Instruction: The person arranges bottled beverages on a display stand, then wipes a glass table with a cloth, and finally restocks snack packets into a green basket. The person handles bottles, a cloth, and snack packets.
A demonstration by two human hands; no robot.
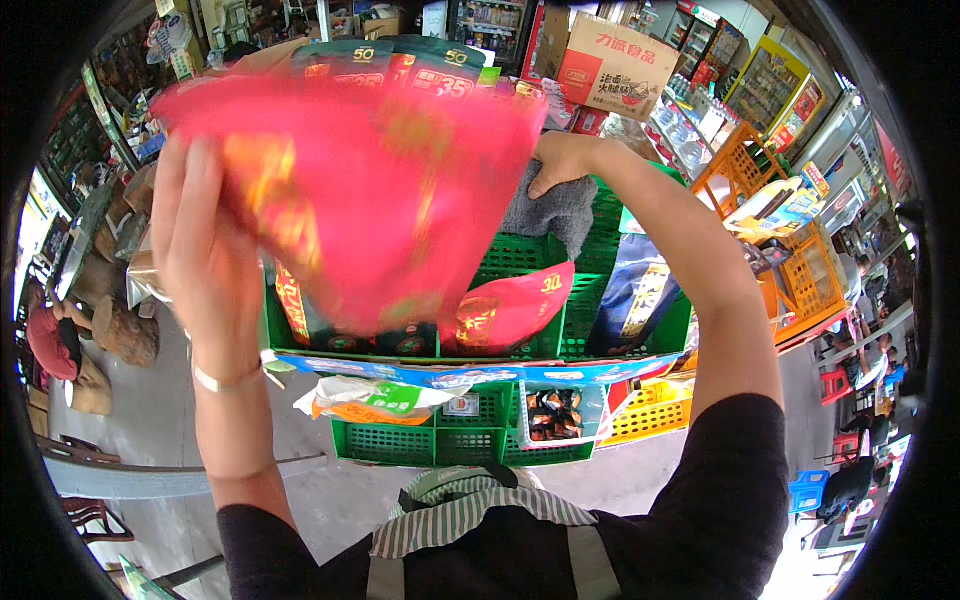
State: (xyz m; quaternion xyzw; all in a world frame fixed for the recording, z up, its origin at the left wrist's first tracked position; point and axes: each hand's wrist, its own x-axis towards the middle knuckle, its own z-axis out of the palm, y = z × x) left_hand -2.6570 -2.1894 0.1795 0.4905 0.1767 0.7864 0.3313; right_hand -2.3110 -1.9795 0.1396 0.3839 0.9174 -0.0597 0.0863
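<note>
A large red printed packaging bag (360,187), blurred, is held up above a green plastic crate rack (585,307). My left hand (206,225) grips its left edge. Bunched in my right hand (562,161) is a grey cloth (559,214), close to the bag's right edge; whether those fingers also touch the bag cannot be told. In the rack's compartments below stand a smaller red bag (510,311) and a dark blue bag (634,292). Dark green bags (435,64) show behind the raised one, which hides much of the rack.
A cardboard carton (615,67) stands beyond the rack. Lower green compartments (386,442) hold a white and orange packet (375,397) and a tray of small wrapped items (555,416). Orange crates (806,277) are at the right. A person in red (52,341) is at the far left; others are far right.
</note>
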